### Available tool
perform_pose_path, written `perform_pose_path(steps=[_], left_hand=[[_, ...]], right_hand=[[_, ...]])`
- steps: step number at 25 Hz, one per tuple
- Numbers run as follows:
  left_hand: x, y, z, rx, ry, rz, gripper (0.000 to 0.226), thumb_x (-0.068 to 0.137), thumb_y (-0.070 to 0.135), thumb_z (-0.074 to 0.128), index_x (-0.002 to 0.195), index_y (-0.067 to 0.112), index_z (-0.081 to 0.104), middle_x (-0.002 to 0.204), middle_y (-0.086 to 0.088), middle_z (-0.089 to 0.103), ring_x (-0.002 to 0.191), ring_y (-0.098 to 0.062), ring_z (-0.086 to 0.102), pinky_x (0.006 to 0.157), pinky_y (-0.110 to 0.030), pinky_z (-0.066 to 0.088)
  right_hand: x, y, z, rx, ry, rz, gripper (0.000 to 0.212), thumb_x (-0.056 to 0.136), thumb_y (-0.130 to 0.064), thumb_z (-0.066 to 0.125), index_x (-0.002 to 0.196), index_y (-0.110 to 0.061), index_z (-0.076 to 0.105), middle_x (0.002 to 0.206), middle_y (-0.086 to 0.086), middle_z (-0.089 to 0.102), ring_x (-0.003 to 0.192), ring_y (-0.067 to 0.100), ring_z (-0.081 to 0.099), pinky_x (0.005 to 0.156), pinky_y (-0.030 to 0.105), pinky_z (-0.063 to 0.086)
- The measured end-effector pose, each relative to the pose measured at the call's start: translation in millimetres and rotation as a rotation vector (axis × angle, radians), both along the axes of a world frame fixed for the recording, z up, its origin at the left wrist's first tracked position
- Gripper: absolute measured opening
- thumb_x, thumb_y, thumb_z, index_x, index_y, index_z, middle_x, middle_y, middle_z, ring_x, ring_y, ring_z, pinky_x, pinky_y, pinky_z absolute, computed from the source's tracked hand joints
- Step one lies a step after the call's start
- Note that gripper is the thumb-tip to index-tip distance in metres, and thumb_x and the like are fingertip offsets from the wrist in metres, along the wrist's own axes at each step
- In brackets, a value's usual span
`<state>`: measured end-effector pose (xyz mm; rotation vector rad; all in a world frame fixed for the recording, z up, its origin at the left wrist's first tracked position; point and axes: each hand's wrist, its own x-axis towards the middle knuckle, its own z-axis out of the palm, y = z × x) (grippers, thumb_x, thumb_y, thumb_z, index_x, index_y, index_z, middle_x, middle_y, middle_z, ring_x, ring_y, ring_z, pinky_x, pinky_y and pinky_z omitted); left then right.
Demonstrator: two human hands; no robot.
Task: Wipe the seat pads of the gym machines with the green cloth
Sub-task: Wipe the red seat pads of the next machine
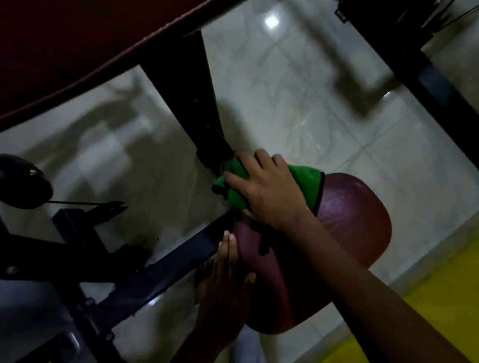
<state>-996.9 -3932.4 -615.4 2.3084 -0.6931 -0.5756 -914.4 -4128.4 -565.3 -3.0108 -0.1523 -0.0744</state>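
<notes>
We see the right hand (264, 189) in the centre of the frame, fingers spread and curled over the bunched green cloth (306, 180), pressing it onto the far end of the maroon seat pad (356, 216). The cloth has a dark edge trim and sits between the hand and the pad, with part of it sticking out past the fingers toward the left. The seat pad runs from centre right down toward lower centre, glossy on top.

The left hand (225, 284) is just below, lower centre, fingers straight and together, flat against the near side edge of the pad (not gripping anything that we can make out). The two hands are apart, the right one above the left one in the frame.

A black machine frame (137, 284) crosses the lower left, with a dark round knob (15, 180) at the left edge. A large dark red back pad (70, 19) fills the upper left. The floor (305, 98) is pale glossy tile with light reflections; a yellow floor strip (465, 274) runs along the lower right. Another black frame (432, 73) sits upper right.
</notes>
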Motion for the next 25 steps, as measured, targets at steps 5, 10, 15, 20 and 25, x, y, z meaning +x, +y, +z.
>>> perform_pose_path(steps=[5,10,15,20,25], left_hand=[[0.6,6.2,-1.5,0.024,-0.009,-0.041,0.066,0.098,0.059,0.018,0.151,0.032,-0.011,0.160,0.010,-0.004,0.146,-0.012,0.010,0.115,-0.044,0.026],[5.0,5.3,-0.7,0.014,-0.043,-0.045,0.065,0.100,0.052,0.026,0.153,0.025,-0.001,0.161,0.005,0.003,0.146,-0.012,0.014,0.110,-0.048,0.032],[57.4,-40.6,22.6,-0.062,-0.201,-0.086,0.059,0.097,0.029,0.036,0.149,0.005,0.021,0.157,-0.011,0.016,0.146,-0.020,0.014,0.116,-0.041,0.023],[134.3,-87.5,25.0,0.139,-0.564,-0.582,0.054,0.096,0.028,0.033,0.142,0.000,0.038,0.151,-0.019,0.032,0.140,-0.033,0.029,0.114,-0.046,0.023],[143.4,-100.6,19.7,0.182,-0.679,-0.746,0.054,0.099,0.032,0.027,0.141,0.002,0.040,0.145,-0.016,0.043,0.137,-0.030,0.036,0.114,-0.046,0.020]], right_hand=[[-10.2,4.5,1.1,-0.019,-0.019,-0.014,0.041,0.065,-0.041,0.071,0.102,-0.026,0.066,0.124,0.012,0.056,0.097,0.030,0.048,0.070,0.037,0.037],[-73.8,-15.4,-4.9,0.100,0.029,0.171,0.041,0.073,-0.040,0.059,0.112,-0.027,0.062,0.127,0.013,0.055,0.094,0.028,0.047,0.069,0.037,0.038],[-34.0,-26.8,-2.0,0.222,-0.013,-0.437,0.051,0.068,-0.033,0.071,0.116,-0.024,0.062,0.122,0.013,0.052,0.095,0.033,0.051,0.074,0.041,0.047],[-119.4,4.9,-0.5,0.205,-0.084,-0.582,0.053,0.066,-0.038,0.058,0.118,-0.027,0.058,0.122,0.009,0.045,0.091,0.035,0.054,0.068,0.039,0.045],[-85.9,-54.5,0.2,0.196,-0.006,-0.824,0.045,0.069,-0.026,0.074,0.112,-0.018,0.064,0.115,0.016,0.054,0.093,0.035,0.053,0.073,0.043,0.049]])
